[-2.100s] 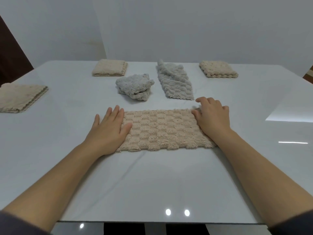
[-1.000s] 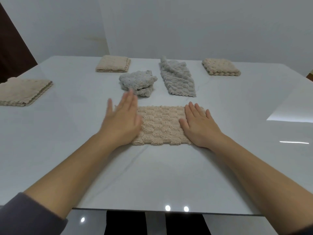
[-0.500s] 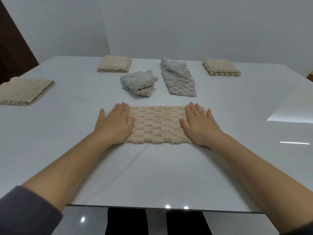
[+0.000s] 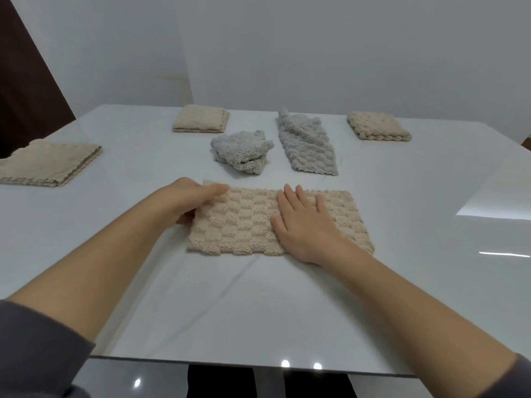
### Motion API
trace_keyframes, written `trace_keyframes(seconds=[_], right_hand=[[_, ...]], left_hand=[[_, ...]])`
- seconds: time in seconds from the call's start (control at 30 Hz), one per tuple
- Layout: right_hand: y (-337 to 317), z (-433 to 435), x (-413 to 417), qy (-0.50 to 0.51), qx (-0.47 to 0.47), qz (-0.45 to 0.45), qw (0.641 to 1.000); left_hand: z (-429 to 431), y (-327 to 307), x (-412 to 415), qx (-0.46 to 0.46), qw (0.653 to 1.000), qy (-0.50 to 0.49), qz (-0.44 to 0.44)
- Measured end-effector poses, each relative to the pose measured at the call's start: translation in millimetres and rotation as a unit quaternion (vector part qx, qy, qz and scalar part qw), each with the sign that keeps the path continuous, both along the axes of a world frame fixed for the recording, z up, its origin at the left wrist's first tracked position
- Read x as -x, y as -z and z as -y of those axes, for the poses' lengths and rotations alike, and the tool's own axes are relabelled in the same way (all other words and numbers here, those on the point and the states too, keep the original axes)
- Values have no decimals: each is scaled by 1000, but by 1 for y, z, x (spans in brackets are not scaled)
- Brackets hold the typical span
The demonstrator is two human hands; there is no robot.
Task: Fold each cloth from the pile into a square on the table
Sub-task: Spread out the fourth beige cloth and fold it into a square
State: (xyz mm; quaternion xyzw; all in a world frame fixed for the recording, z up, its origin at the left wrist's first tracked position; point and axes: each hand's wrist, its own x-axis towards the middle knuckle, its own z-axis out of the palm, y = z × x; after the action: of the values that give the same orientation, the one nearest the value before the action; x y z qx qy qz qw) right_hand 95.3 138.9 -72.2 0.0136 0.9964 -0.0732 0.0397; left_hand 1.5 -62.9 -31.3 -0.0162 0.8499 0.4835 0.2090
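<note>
A beige textured cloth (image 4: 244, 225) lies as a wide rectangle on the white table (image 4: 258, 305) in front of me. My left hand (image 4: 184, 202) pinches its left edge near the far corner, thumb on top and fingers curled at the edge. My right hand (image 4: 301, 222) lies flat on the cloth's middle, fingers straight and pressing down. Behind it lie two unfolded grey cloths: a crumpled one (image 4: 241, 153) and a long one (image 4: 307, 145).
Three folded beige cloths lie around the table: one at the far left edge (image 4: 46, 163), one at the back left (image 4: 201, 118), one at the back right (image 4: 377, 126). A dark door (image 4: 26, 81) stands at the left.
My left hand has gone from lying flat on the cloth's left end to pinching its left edge. My right hand has slid left to the cloth's middle.
</note>
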Motion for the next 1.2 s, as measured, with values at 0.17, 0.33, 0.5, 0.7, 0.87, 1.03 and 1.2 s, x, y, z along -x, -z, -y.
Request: trace_keyframes(seconds=[0.17, 0.33, 0.5, 0.7, 0.87, 1.03, 1.2], right_hand=[[0, 7, 0, 8, 7, -11, 1000], [4, 29, 0, 15, 8, -20, 1000], [-13, 24, -3, -1, 180, -74, 981], [-44, 19, -3, 125, 645, -51, 753], [-50, -17, -11, 198, 803, 55, 559], [-47, -44, -17, 247, 729, 18, 638], [-40, -66, -20, 240, 612, -18, 754]], left_hand=[[16, 11, -13, 0, 1000, -6, -26], [30, 12, -14, 46, 994, -27, -96], [7, -19, -23, -72, 992, -38, -98], [-53, -48, -45, -176, 984, 28, 5], [-81, -31, -67, -190, 979, 73, 5], [-80, -11, -74, -227, 959, 22, -166], [-79, 19, -74, -60, 920, 134, -362]])
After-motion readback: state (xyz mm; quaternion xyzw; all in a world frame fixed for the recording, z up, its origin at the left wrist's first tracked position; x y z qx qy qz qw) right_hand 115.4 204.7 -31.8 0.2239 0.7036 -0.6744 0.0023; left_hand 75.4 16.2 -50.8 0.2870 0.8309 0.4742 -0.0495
